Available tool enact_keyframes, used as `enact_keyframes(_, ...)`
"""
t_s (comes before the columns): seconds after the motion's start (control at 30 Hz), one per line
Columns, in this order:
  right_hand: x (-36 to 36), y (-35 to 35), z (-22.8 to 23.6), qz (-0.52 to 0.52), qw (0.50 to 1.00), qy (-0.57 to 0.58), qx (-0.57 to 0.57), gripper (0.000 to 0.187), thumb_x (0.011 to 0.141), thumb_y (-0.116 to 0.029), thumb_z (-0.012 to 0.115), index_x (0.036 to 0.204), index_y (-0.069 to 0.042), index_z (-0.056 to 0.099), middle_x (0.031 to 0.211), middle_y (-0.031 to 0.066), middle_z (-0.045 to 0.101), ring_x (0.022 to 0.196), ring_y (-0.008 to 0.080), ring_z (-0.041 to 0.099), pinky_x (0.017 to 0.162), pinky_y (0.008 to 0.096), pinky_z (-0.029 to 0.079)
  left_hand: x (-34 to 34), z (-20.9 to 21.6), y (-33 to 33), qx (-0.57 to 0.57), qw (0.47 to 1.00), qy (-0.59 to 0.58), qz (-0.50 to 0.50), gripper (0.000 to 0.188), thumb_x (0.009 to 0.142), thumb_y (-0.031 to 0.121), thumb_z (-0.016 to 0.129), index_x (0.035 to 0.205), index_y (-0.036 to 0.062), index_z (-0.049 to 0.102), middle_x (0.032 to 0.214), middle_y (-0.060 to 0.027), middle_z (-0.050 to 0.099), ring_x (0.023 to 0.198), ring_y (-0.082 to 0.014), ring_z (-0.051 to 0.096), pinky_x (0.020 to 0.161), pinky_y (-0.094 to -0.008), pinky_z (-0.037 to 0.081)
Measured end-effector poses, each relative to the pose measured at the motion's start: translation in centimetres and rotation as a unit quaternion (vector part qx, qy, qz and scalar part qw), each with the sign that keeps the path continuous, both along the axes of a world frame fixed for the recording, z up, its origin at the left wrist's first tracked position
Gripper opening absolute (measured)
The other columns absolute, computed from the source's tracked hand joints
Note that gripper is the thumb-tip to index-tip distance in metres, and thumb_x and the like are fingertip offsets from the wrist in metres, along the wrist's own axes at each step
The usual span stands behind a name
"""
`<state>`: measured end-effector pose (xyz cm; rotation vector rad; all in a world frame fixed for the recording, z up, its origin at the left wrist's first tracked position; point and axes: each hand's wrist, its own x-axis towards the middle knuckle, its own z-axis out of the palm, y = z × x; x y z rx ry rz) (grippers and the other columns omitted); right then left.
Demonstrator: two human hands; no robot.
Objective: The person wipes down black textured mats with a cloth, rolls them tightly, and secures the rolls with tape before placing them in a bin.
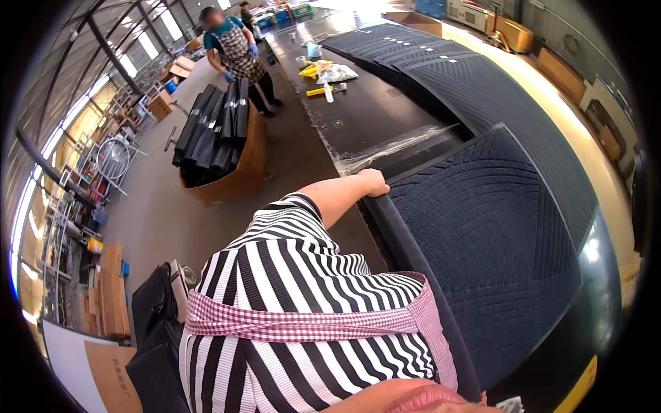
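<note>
My left hand (374,182) is closed on the left far corner of a dark blue-black ribbed floor mat (482,227), its arm stretched out to the side. Curved grooves pattern the mat's face, and a smooth border runs along its edges. The mat lies over the worktable, its left side bending down along my body. Beyond it, a spread of overlapping dark mats (509,103) covers the right part of the table. I cannot make out my right hand; only a tiny skin-coloured sliver beside something white shows at the bottom edge.
The dark worktable (358,124) carries a yellow-handled tool (320,91), a white bottle (328,93) and plastic bags (336,73). Left of it, a cardboard box (227,186) holds several rolled black mats. A person (234,51) in a checked apron stands behind that box. Black bags (153,303) lie behind me.
</note>
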<state>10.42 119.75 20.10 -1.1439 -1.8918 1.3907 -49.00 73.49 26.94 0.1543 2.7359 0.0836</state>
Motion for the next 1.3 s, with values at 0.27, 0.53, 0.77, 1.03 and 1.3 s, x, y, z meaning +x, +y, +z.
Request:
enact_keyframes(0.27, -0.3, -0.7, 0.7, -0.089, 0.996, 0.011, -0.004, 0.034, 0.104, -0.024, 0.057, 0.122, 0.001, 0.07, 0.121, 0.0103, 0.07, 0.114, 0.0202, 0.062, 0.106, 0.0331, 0.044, -2.6, 0.0, 2.4, -0.051, 0.995, -0.064, -0.054, 0.052, 0.089, 0.048, 0.059, 0.115, 0.0069, 0.076, 0.123, -0.0168, 0.072, 0.116, -0.0357, 0.067, 0.099, -0.0456, 0.051)
enact_keyframes(0.53, -3.6, 3.0, 0.7, -0.097, 0.979, -0.144, 0.109, 0.026, 0.093, -0.026, 0.067, 0.102, -0.003, 0.077, 0.095, 0.0153, 0.076, 0.093, 0.0251, 0.071, 0.086, 0.0324, 0.052, -2.5, -2.9, 1.1, 0.007, 0.983, 0.182, -0.028, 0.053, 0.096, 0.052, 0.059, 0.134, 0.0152, 0.064, 0.141, -0.0121, 0.061, 0.135, -0.033, 0.053, 0.109, -0.0514, 0.044)
enact_keyframes(0.77, -4.0, 3.7, 1.2, -0.121, 0.952, -0.257, 0.119, 0.032, 0.089, -0.034, 0.063, 0.096, -0.006, 0.077, 0.092, 0.0195, 0.074, 0.093, 0.0376, 0.071, 0.083, 0.0424, 0.054, 15.3, 1.5, 14.0, 0.15, 0.851, 0.068, -0.499, 0.073, 0.084, 0.046, 0.074, 0.148, 0.0176, 0.054, 0.148, -0.0137, 0.052, 0.139, -0.0347, 0.044, 0.118, -0.0481, 0.03)
enact_keyframes(1.03, -5.5, 8.3, 3.1, -0.195, 0.943, -0.227, 0.146, 0.036, 0.082, -0.036, 0.08, 0.102, -0.008, 0.071, 0.093, 0.0129, 0.072, 0.092, 0.0323, 0.069, 0.084, 0.0416, 0.054, 18.2, 2.8, 21.7, 0.124, 0.802, -0.012, -0.584, 0.084, 0.071, 0.051, 0.086, 0.135, 0.0036, 0.06, 0.122, -0.0125, 0.06, 0.118, -0.0311, 0.054, 0.106, -0.0435, 0.041)
enact_keyframes(1.3, 3.8, 14.6, -3.2, -0.145, 0.885, -0.348, 0.275, 0.038, 0.082, -0.019, 0.081, 0.119, -0.014, 0.073, 0.136, 0.01, 0.061, 0.127, 0.0348, 0.056, 0.106, 0.0426, 0.046, 18.2, 3.1, 22.3, 0.128, 0.808, -0.022, -0.575, 0.082, 0.07, 0.051, 0.087, 0.133, 0.0051, 0.061, 0.121, -0.0122, 0.06, 0.117, -0.0304, 0.055, 0.106, -0.0429, 0.041)
